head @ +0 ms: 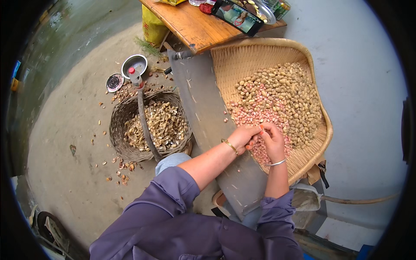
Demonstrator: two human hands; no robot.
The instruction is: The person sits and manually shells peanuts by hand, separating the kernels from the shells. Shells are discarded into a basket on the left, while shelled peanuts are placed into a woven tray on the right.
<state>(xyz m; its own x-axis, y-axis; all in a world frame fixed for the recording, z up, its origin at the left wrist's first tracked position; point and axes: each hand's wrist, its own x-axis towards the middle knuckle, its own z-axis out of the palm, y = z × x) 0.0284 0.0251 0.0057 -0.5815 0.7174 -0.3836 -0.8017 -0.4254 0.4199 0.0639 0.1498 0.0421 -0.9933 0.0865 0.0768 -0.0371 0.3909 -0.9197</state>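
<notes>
My left hand (244, 137), with a gold bracelet at its wrist, meets my right hand (274, 141), which wears a silver bangle. Thumbs and fingertips come together on a small peanut, mostly hidden by the fingers. Both hands are over the lower left part of a woven winnowing basket (227, 61). Pink shelled peanut kernels (260, 109) lie beneath and beyond them. Unshelled peanuts (292, 94) are heaped on the basket's right side. A dark grey sheet (201, 94) runs along the basket's left edge, with a few loose kernels on it.
To the left, a wicker basket (118, 130) with an arched handle (143, 117) holds empty shells (159, 125). A plastic bottle (135, 78), a metal bowl (135, 64) and a small dish (114, 82) are beyond it. The wooden table (191, 24) ahead carries a phone (239, 18) playing video.
</notes>
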